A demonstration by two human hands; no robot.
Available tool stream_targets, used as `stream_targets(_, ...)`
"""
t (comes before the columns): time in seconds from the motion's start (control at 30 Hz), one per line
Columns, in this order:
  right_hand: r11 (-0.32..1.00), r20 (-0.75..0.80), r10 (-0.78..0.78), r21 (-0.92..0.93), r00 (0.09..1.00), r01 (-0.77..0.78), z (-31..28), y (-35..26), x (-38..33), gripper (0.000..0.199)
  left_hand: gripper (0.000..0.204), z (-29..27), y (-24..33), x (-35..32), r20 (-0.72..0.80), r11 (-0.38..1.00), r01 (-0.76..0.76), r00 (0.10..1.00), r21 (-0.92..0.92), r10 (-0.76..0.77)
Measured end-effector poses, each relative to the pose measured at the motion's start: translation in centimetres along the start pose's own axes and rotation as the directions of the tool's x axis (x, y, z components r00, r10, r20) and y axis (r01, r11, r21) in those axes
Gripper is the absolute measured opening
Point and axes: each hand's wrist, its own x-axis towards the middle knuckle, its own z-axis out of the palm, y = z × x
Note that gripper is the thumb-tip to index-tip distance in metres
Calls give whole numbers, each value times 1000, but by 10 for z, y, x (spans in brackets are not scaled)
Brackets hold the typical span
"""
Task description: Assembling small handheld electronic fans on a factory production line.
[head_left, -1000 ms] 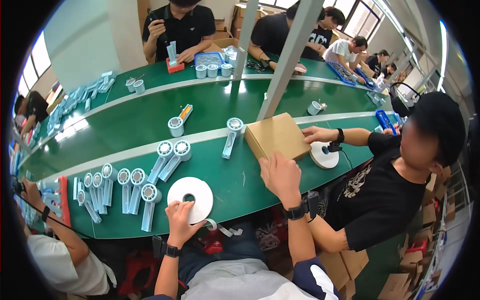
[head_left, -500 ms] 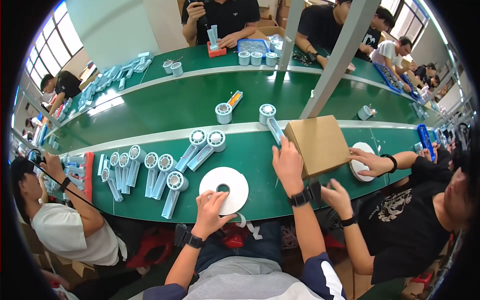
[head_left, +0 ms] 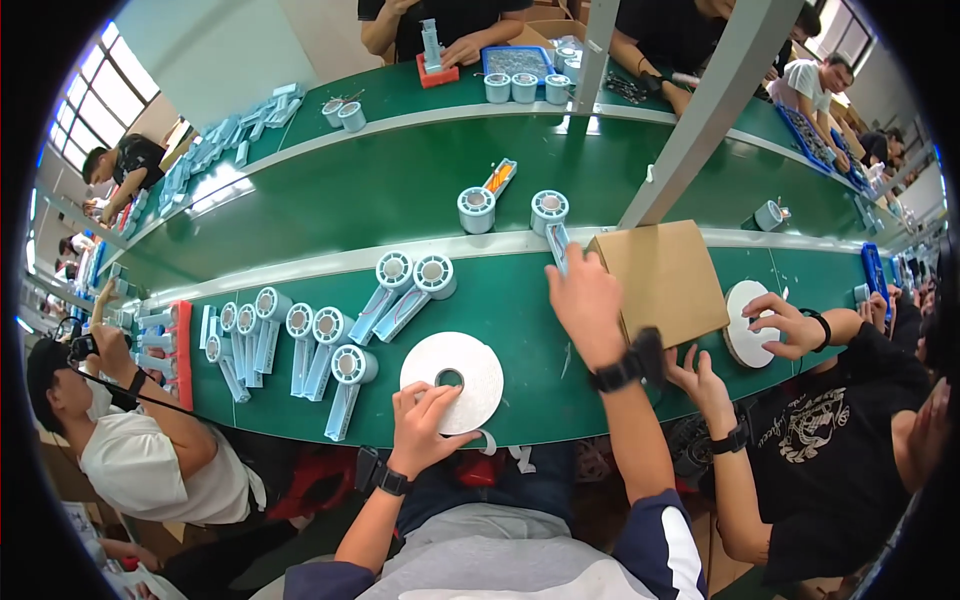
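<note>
A wide white roll of tape (head_left: 478,372) lies flat near the table's front edge, a short end of tape hanging off it. My left hand (head_left: 425,425) grips its near left part, fingers at the central hole and thumb at the lower rim. Further right, my right hand (head_left: 588,310) stretches over to a light blue handheld-fan housing (head_left: 549,210), with its fingers closed about the handle's near end. The fingertips partly cover that handle. Its round head rests on the green belt beyond the metal rail. Several similar fan housings (head_left: 350,366) lie left of the roll.
A brown cardboard box (head_left: 662,278) stands just right of my right hand. At the right, a co-worker's hand (head_left: 782,325) touches another white roll (head_left: 745,335). A slanted metal post (head_left: 700,120) rises behind the box. Another fan housing (head_left: 476,210) lies on the belt.
My right hand has closed on the fan handle. The other fan housings on the belt have shifted right. The co-worker's hand at the right has moved further onto the second roll. My left hand stays on the roll.
</note>
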Motion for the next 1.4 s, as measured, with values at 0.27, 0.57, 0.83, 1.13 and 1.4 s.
stream_targets(0.27,995,172,-18,-90,985,34,25,12,-59,13,72,-4,-6,-18,-25,998,10,1000,-62,-12)
stream_targets(0.57,928,-82,27,372,996,5,1,9,-144,30,68,-6,-16,-31,-55,976,-90,995,-198,81)
stream_targets(0.83,847,-132,157,528,979,-65,-15,14,-218,30,56,-28,-14,-38,38,911,-2,999,-412,20)
stream_targets(1.13,836,-126,323,503,938,-220,-48,97,-220,29,42,-4,2,-41,-151,954,-12,988,-298,-34)
stream_targets(1.4,890,-274,247,443,930,-106,-27,80,-213,43,40,-2,13,-43,-139,971,-5,990,-238,-29)
